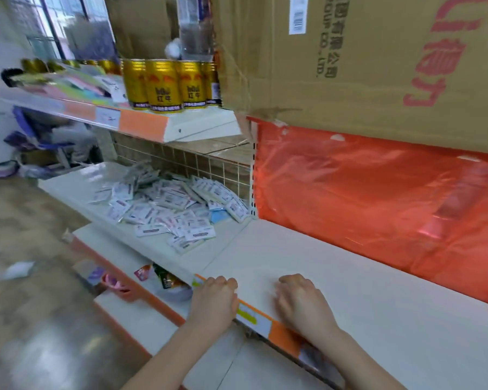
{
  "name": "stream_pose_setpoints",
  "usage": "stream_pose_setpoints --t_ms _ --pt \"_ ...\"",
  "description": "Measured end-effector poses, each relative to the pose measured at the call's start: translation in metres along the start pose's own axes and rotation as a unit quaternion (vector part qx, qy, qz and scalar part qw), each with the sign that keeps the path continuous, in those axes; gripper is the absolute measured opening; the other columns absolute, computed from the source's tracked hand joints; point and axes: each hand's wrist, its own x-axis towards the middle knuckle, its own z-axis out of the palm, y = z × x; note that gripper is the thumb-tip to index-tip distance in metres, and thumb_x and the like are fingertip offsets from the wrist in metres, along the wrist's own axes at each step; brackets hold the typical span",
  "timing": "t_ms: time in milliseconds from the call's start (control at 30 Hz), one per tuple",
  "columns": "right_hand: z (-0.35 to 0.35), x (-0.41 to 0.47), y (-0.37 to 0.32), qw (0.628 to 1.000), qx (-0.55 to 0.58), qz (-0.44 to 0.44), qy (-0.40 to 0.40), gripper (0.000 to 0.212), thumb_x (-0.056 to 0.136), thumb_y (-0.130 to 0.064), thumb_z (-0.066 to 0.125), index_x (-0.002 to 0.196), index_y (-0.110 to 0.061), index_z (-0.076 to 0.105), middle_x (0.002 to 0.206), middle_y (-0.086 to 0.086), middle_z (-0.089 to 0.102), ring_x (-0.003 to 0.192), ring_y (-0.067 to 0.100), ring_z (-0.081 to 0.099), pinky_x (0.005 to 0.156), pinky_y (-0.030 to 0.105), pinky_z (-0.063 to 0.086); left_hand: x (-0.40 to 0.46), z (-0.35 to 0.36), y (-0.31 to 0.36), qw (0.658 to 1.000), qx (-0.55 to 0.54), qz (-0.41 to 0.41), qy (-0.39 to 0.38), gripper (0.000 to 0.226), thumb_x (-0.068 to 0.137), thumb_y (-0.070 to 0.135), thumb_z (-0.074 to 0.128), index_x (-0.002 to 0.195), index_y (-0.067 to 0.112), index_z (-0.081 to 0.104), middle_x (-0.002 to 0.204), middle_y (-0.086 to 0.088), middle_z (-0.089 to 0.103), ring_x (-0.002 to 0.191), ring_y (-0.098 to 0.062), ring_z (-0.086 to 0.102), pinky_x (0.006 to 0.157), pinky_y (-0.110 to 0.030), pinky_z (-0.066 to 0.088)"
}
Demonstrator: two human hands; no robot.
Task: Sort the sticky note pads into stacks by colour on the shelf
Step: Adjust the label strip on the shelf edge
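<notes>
A loose pile of sticky note pads in clear wrappers with white labels lies on the white middle shelf, left of where I stand. One blue pad shows at the pile's right edge. More coloured pads, pink, green and blue, lie blurred on the upper shelf at the left. My left hand rests on the shelf's orange front edge, fingers loosely curled, holding nothing. My right hand rests on the shelf top beside it, also loosely curled and empty. Both hands are well short of the pile.
Gold drink cans stand on the upper shelf. A large cardboard box sits above an orange plastic sheet behind the shelf. Snack packets lie on the lower shelf. A scrap of paper is on the floor.
</notes>
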Motion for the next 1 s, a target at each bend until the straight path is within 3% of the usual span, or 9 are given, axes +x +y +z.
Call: stream_pose_setpoints --t_ms 300,600,800,900,1000 --pt "0.031 0.058 -0.092 0.996 0.040 -0.072 -0.026 0.038 0.095 -0.031 0.043 0.132 -0.020 0.047 0.133 0.000 0.047 0.120 0.023 0.046 0.095 0.033 0.040 -0.007 -0.006 -0.088 0.996 -0.027 -0.066 0.057 0.029 0.097 0.028 0.037 0.120 0.023 0.053 0.115 0.000 0.056 0.112 -0.021 0.049 0.086 -0.031 0.041" --pt "0.064 0.132 -0.108 0.984 0.059 -0.151 -0.070 0.046 0.087 -0.021 0.051 0.132 -0.015 0.045 0.134 0.003 0.043 0.123 0.025 0.040 0.099 0.032 0.037 0.039 0.005 -0.132 0.993 -0.043 -0.100 0.051 0.034 0.096 0.021 0.039 0.128 0.025 0.047 0.125 0.004 0.051 0.120 -0.016 0.042 0.093 -0.030 0.040" --pt "0.076 0.198 -0.120 0.973 0.077 -0.201 -0.077 0.053 0.086 -0.024 0.054 0.135 -0.010 0.041 0.140 0.010 0.038 0.129 0.030 0.034 0.108 0.031 0.027 0.090 0.001 -0.156 0.991 -0.026 -0.105 0.078 0.038 0.091 0.010 0.042 0.127 0.021 0.047 0.128 0.004 0.049 0.124 -0.017 0.040 0.096 -0.029 0.038" --pt "0.084 0.218 -0.128 0.967 0.087 -0.218 -0.100 0.062 0.087 -0.030 0.055 0.140 -0.004 0.035 0.148 0.019 0.027 0.140 0.033 0.022 0.114 0.033 0.019 0.112 -0.001 -0.168 0.992 -0.028 -0.089 0.088 0.046 0.088 0.004 0.043 0.132 0.018 0.042 0.137 0.001 0.041 0.133 -0.017 0.031 0.105 -0.028 0.032" --pt "0.085 0.232 -0.133 0.965 0.087 -0.228 -0.093 0.066 0.089 -0.026 0.056 0.144 -0.002 0.028 0.152 0.021 0.018 0.143 0.032 0.014 0.115 0.031 0.012 0.132 -0.005 -0.177 0.995 -0.021 -0.062 0.070 0.057 0.088 0.001 0.047 0.141 0.014 0.031 0.151 -0.002 0.026 0.144 -0.019 0.013 0.116 -0.029 0.016"
